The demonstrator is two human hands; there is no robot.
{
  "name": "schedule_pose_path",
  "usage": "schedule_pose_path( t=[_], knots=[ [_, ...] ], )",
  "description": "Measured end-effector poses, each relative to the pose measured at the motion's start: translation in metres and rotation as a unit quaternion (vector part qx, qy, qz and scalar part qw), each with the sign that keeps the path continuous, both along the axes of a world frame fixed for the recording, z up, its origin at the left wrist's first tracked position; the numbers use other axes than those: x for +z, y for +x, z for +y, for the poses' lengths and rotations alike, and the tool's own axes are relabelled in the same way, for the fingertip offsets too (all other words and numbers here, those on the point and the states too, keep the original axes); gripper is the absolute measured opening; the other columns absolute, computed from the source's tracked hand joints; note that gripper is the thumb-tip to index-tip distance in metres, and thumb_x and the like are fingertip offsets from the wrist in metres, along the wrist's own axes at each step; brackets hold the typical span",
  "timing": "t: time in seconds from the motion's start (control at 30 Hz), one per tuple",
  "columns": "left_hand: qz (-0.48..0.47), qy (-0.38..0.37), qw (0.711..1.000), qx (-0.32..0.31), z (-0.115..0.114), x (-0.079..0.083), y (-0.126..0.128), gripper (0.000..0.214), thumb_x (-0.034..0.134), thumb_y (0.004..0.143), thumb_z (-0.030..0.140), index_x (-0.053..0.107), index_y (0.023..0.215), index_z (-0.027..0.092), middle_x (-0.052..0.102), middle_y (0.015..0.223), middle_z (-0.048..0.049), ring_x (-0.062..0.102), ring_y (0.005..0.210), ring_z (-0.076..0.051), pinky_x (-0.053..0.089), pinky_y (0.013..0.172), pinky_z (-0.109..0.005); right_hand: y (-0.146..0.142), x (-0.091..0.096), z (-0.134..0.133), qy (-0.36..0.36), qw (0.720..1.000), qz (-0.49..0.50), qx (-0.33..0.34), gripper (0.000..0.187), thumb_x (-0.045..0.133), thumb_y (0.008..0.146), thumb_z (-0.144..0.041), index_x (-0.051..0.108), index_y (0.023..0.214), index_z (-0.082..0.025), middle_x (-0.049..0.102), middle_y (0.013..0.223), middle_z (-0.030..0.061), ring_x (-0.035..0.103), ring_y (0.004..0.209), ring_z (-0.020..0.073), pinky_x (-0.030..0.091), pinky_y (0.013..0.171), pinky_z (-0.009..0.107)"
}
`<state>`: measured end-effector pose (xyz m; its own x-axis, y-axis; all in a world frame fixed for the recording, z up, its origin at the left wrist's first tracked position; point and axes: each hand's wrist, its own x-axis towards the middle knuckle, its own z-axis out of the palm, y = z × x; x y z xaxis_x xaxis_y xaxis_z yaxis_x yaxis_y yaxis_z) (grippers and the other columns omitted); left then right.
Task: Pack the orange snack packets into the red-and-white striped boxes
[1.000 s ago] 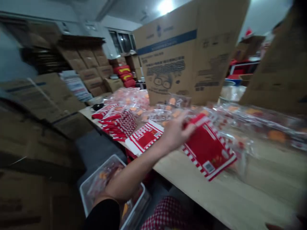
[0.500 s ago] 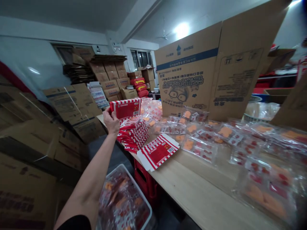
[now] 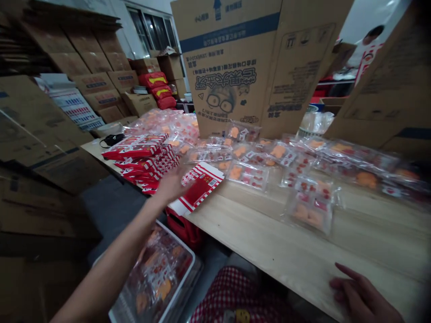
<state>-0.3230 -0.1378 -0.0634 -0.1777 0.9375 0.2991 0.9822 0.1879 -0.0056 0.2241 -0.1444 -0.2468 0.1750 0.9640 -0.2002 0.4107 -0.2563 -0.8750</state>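
Note:
My left hand is blurred by motion at the left end of the table, its fingers stretched out and apart. It hangs over the near left part of a flattened red-and-white striped box; whether it touches the cardboard I cannot tell. Just beyond it lies a pile of filled red-and-white striped boxes. At the lower right, my right hand is over the near table edge, index finger extended, the others loosely bent, nothing held. Clear packs of orange and red candies lie across the table.
A tall cardboard sheet stands behind the packs on the wooden table. Below the near edge, a clear plastic bin holds more packs beside a red stool. Cartons are stacked at left. A person is at the back right.
My left hand has put a red striped box on the pile and moved right toward the flattened box. My right hand has come into view. The camera has turned right and down.

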Motion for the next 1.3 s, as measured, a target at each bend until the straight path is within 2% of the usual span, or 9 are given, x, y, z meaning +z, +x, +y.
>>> schedule_pose_path(
  t=[0.17, 0.3, 0.43, 0.57, 0.67, 0.8, 1.0, 1.1, 1.3],
  knots=[
    [-0.012, -0.141, 0.990, 0.021, 0.006, -0.062, 0.069, 0.020, 0.057, 0.088, 0.028, 0.071, 0.096, 0.018, 0.075, 0.091, -0.0155, 0.072, 0.080, -0.029, 0.052, 0.068, -0.035, -0.006, 0.016, -0.005, -0.010, 0.999, 0.030, -0.004, 0.059, 0.063, 0.063, -0.059, 0.067, 0.109, -0.022, 0.075, 0.079, 0.0073, 0.072, 0.065, 0.0264, 0.059, 0.059, 0.034],
    [-0.008, -0.122, 0.992, 0.029, -0.004, -0.035, 0.071, 0.023, 0.052, 0.085, 0.019, 0.072, 0.098, 0.020, 0.073, 0.074, -0.0115, 0.071, 0.069, -0.028, 0.048, 0.060, -0.032, -0.013, 0.025, -0.003, 0.057, 0.998, 0.006, 0.034, 0.044, 0.062, 0.069, -0.051, 0.069, 0.102, -0.023, 0.074, 0.075, 0.0060, 0.071, 0.061, 0.0249, 0.058, 0.054, 0.032],
    [-0.096, 0.038, 0.994, -0.031, -0.013, 0.007, 0.105, 0.034, 0.044, 0.095, 0.030, 0.068, 0.117, 0.020, 0.074, 0.078, -0.0076, 0.070, 0.068, -0.024, 0.049, 0.061, -0.029, -0.047, 0.095, 0.002, 0.278, 0.947, -0.059, 0.152, 0.026, 0.052, 0.088, -0.027, 0.068, 0.108, -0.024, 0.074, 0.103, 0.0079, 0.072, 0.096, 0.0239, 0.058, 0.086, 0.036],
    [-0.342, 0.034, 0.914, -0.214, -0.012, 0.018, 0.170, 0.039, 0.049, 0.098, 0.041, 0.069, 0.122, 0.018, 0.076, 0.087, -0.0041, 0.070, 0.070, -0.018, 0.052, 0.062, -0.022, -0.082, 0.180, 0.020, 0.460, 0.868, -0.100, 0.159, 0.042, 0.046, 0.088, -0.009, 0.054, 0.128, -0.021, 0.063, 0.129, 0.0129, 0.058, 0.124, 0.0260, 0.049, 0.105, 0.045],
    [-0.421, -0.006, 0.858, -0.293, -0.005, 0.013, 0.204, 0.038, 0.052, 0.097, 0.039, 0.071, 0.119, 0.014, 0.078, 0.098, -0.0066, 0.073, 0.081, -0.020, 0.056, 0.067, -0.022, -0.085, 0.201, 0.039, 0.416, 0.890, -0.127, 0.136, 0.043, 0.050, 0.085, -0.012, 0.051, 0.127, -0.017, 0.068, 0.111, 0.0128, 0.064, 0.107, 0.0277, 0.053, 0.095, 0.048],
    [-0.395, 0.035, 0.863, -0.313, 0.011, 0.006, 0.217, 0.035, 0.052, 0.097, 0.035, 0.072, 0.114, 0.012, 0.079, 0.096, -0.0073, 0.074, 0.077, -0.020, 0.056, 0.063, -0.022, -0.061, 0.194, 0.050, 0.369, 0.915, -0.150, 0.067, 0.032, 0.055, 0.082, -0.022, 0.055, 0.113, -0.015, 0.067, 0.100, 0.0129, 0.064, 0.092, 0.0274, 0.054, 0.084, 0.047],
    [-0.060, 0.205, 0.904, -0.369, 0.007, -0.029, 0.245, 0.047, 0.045, 0.093, 0.006, 0.058, 0.137, 0.015, 0.071, 0.127, -0.0120, 0.072, 0.107, -0.023, 0.053, 0.090, -0.032, -0.032, 0.201, 0.039, 0.314, 0.943, -0.112, 0.027, 0.046, 0.053, 0.091, -0.034, 0.051, 0.133, -0.014, 0.067, 0.114, 0.0161, 0.065, 0.095, 0.0261, 0.055, 0.079, 0.042],
    [0.003, 0.116, 0.919, -0.378, -0.011, -0.069, 0.279, 0.048, 0.045, 0.091, 0.005, 0.058, 0.137, 0.012, 0.063, 0.137, -0.0178, 0.067, 0.117, -0.030, 0.053, 0.091, -0.039, -0.032, 0.181, 0.042, 0.284, 0.925, -0.244, 0.056, 0.048, 0.052, 0.090, -0.025, 0.052, 0.137, -0.014, 0.061, 0.131, 0.0174, 0.059, 0.116, 0.0294, 0.049, 0.097, 0.044],
    [-0.098, -0.167, 0.912, -0.363, -0.015, -0.120, 0.310, 0.030, 0.064, 0.091, 0.037, 0.072, 0.116, 0.021, 0.066, 0.131, -0.0152, 0.063, 0.118, -0.035, 0.049, 0.099, -0.051, -0.050, 0.092, 0.045, -0.034, 0.908, -0.393, 0.143, 0.036, 0.051, 0.087, -0.014, 0.063, 0.119, -0.004, 0.068, 0.113, 0.0232, 0.064, 0.104, 0.0333, 0.049, 0.089, 0.041]
  ],
)
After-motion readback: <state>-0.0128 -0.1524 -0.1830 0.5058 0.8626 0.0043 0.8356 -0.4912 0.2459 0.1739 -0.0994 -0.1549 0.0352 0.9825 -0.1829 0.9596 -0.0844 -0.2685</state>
